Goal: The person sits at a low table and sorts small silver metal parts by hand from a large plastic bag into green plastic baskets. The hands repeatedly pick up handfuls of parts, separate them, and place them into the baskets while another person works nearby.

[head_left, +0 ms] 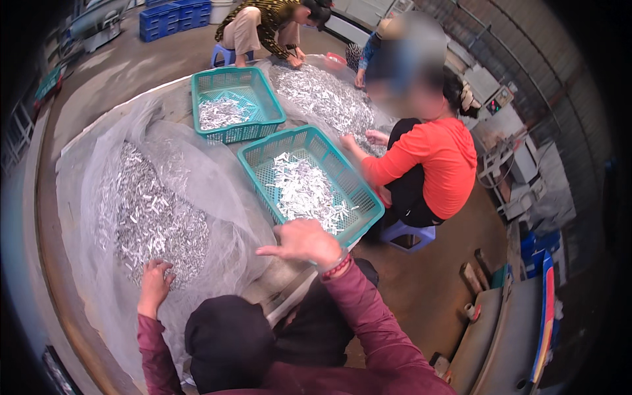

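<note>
A mound of small silvery metal pieces (158, 214) lies on a translucent mesh sheet (227, 187) to my left. My left hand (155, 283) is at its near edge, fingers bent and apart, with no piece visible in them. Over the near rim of a green plastic basket (359, 220) is my right hand (306, 242). Its thumb sticks out to the left, and the other fingers are partly hidden behind the hand. A heap of brighter, strip-like pieces (303, 187) lies inside that basket, just beyond my right hand.
A second green basket (266, 125) with fewer pieces stands behind the first. A person in an orange top (431, 164) sits on a stool (408, 237) at right; others work at a far pile (322, 99). Metal panels (484, 329) lie at lower right.
</note>
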Demonstrator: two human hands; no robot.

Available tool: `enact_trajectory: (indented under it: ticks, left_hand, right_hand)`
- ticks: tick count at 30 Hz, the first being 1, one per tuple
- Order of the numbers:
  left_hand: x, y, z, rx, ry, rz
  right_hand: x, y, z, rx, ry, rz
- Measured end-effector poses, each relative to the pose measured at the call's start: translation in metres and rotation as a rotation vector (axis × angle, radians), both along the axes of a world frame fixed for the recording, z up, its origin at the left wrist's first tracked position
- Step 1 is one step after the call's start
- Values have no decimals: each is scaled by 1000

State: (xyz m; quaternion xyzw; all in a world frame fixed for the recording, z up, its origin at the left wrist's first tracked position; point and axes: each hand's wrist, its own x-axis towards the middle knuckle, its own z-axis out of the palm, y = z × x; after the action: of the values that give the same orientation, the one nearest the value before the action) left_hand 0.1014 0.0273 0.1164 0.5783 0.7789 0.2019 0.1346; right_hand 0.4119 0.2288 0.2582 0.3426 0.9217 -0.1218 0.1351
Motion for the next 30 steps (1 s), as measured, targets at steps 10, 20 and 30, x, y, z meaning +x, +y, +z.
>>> enact_trajectory:
  ticks: [10,20,30]
  left_hand:
    - [39,92,116,266,-471,-631]
    - [186,70,140,-829,-865,-2011]
    - [164,29,153,-888,-813,-1846]
  right_hand:
    - [90,64,19,-326,204,-272]
    - [8,94,170,7,-33,-69]
    - [-136,-9,111,154,-126,179]
